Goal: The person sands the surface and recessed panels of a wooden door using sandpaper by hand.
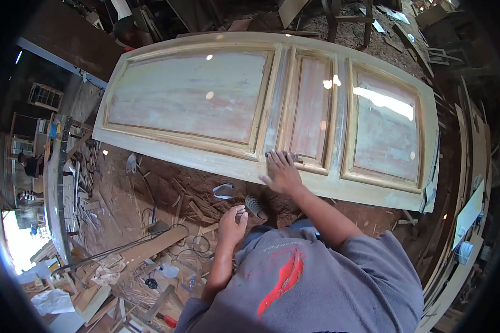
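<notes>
A pale panelled wooden door (189,94) lies across the view in front of me, its three recessed panels framed by brownish moulding. My right hand (283,173) presses on the door's near side, by the lower end of the narrow middle panel (311,105). Its fingers cover a thin dark piece (297,157) that looks like sandpaper; only its edges show. Nearer my body, my left hand (231,226) is raised off the door with fingers curled. Something small and greyish seems to be at its fingertips, but I cannot make out what.
Wood scraps and offcuts litter the dirt floor at left, with a loose board (155,244) and dark cables there. Tall boards (466,150) lean along the right side. A person (32,165) is at the far left beside a long bench (54,194).
</notes>
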